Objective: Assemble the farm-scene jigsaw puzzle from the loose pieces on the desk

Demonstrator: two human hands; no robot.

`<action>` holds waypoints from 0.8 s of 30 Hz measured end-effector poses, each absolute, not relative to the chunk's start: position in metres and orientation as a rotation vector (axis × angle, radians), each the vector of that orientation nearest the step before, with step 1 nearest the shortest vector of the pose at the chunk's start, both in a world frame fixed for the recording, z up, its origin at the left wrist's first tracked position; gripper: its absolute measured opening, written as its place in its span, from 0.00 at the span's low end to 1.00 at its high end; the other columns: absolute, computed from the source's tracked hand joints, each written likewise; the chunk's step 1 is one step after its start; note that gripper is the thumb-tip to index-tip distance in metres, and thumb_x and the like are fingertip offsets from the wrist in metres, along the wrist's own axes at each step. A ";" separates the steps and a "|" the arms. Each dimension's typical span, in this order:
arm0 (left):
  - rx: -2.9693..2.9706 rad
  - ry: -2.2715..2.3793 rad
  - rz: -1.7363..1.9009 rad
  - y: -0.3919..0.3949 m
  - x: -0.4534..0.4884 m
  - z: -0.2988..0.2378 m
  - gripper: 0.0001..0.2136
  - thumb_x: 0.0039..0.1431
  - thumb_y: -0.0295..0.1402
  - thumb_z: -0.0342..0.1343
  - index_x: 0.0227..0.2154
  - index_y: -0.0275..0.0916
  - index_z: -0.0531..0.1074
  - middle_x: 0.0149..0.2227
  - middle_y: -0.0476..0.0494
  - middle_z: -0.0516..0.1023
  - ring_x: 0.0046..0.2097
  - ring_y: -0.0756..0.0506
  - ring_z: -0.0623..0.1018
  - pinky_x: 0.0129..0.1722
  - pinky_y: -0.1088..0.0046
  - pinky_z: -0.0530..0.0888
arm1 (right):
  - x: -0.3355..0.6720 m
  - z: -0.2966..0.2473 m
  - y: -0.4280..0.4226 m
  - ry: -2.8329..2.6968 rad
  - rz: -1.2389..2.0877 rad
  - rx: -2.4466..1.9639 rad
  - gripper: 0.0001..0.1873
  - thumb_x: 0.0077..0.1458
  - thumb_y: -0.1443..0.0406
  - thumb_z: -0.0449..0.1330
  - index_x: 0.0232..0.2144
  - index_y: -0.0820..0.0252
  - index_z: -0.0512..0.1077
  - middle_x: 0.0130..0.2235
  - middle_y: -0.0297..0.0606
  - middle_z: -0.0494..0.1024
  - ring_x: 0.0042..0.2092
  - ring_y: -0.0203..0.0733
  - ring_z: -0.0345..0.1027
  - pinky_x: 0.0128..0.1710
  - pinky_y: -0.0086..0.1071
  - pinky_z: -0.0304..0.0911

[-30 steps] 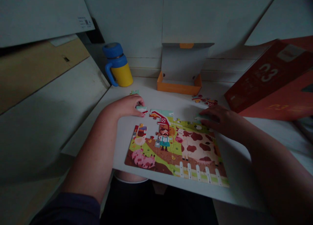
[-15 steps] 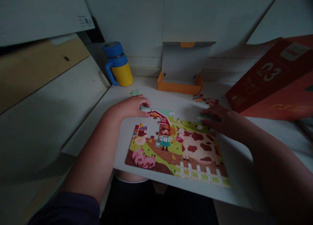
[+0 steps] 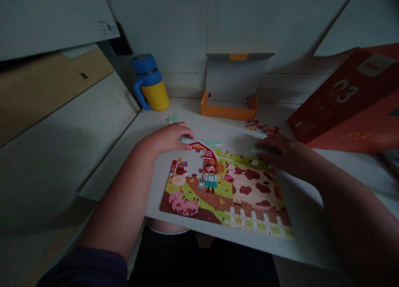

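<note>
A partly assembled farm jigsaw puzzle (image 3: 215, 204) lies on the white tabletop, showing a cow, a pig and a farmer. It has gaps at its left side and along the far edge. At its far left corner, my left hand (image 3: 174, 136) is closed with thumb and fingers on a puzzle piece (image 3: 186, 141) bearing part of the red barn roof. Over the far right corner, my right hand (image 3: 277, 150) pinches a pale teal puzzle piece (image 3: 253, 151), mostly covered by the fingers.
Loose red puzzle pieces (image 3: 264, 128) lie beyond my right hand, and a teal piece (image 3: 172, 118) beyond my left. An open orange box (image 3: 229, 111) stands against the wall. A blue-and-yellow mug (image 3: 152, 87) is at back left, a large red box (image 3: 346, 100) at right.
My left hand has shifted slightly to the right along the puzzle's far edge. My right hand stays almost where it was.
</note>
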State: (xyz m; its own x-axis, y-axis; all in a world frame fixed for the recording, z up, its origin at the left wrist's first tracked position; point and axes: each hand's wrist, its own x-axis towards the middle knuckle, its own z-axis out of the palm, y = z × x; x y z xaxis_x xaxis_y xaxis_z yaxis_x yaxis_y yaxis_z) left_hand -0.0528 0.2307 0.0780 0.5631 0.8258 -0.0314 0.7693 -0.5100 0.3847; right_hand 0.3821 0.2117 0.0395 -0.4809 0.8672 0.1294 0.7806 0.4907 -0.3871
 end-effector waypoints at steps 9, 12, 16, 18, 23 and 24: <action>2.411 1.484 0.403 0.233 -0.072 0.083 0.15 0.68 0.38 0.59 0.53 0.40 0.80 0.53 0.40 0.81 0.52 0.42 0.81 0.55 0.66 0.75 | 0.379 0.044 0.209 -2.464 0.406 -1.415 0.24 0.68 0.51 0.58 0.54 0.61 0.80 0.54 0.55 0.79 0.50 0.56 0.77 0.52 0.48 0.73; 2.389 1.850 0.454 0.240 -0.097 0.085 0.15 0.70 0.31 0.51 0.50 0.39 0.82 0.51 0.39 0.83 0.52 0.41 0.81 0.57 0.65 0.75 | 0.378 0.045 0.210 -2.460 0.406 -1.422 0.25 0.67 0.51 0.58 0.54 0.63 0.80 0.56 0.57 0.78 0.55 0.59 0.76 0.58 0.50 0.71; 2.296 2.143 0.250 0.247 -0.121 0.082 0.14 0.66 0.29 0.54 0.46 0.40 0.84 0.49 0.40 0.85 0.52 0.40 0.82 0.56 0.67 0.76 | 0.377 0.043 0.211 -2.466 0.431 -1.407 0.27 0.67 0.51 0.57 0.54 0.65 0.80 0.56 0.58 0.79 0.57 0.62 0.75 0.62 0.53 0.69; 2.241 2.147 0.133 0.247 -0.124 0.079 0.12 0.65 0.34 0.58 0.46 0.40 0.84 0.49 0.40 0.86 0.50 0.41 0.83 0.53 0.69 0.77 | 0.378 0.041 0.212 -2.456 0.430 -1.395 0.27 0.67 0.51 0.57 0.54 0.64 0.80 0.55 0.57 0.79 0.57 0.62 0.76 0.61 0.53 0.70; 2.173 2.134 0.065 0.247 -0.119 0.072 0.19 0.57 0.46 0.68 0.48 0.41 0.84 0.47 0.40 0.86 0.47 0.40 0.84 0.46 0.70 0.77 | 0.381 0.035 0.213 -2.441 0.401 -1.400 0.28 0.66 0.48 0.56 0.54 0.62 0.81 0.56 0.57 0.79 0.56 0.62 0.77 0.59 0.53 0.72; 2.157 2.139 0.087 0.248 -0.119 0.072 0.20 0.55 0.46 0.69 0.48 0.42 0.84 0.46 0.41 0.86 0.46 0.40 0.84 0.45 0.71 0.76 | 0.381 0.035 0.213 -2.440 0.396 -1.399 0.28 0.66 0.48 0.56 0.54 0.62 0.81 0.57 0.57 0.79 0.56 0.62 0.77 0.60 0.53 0.71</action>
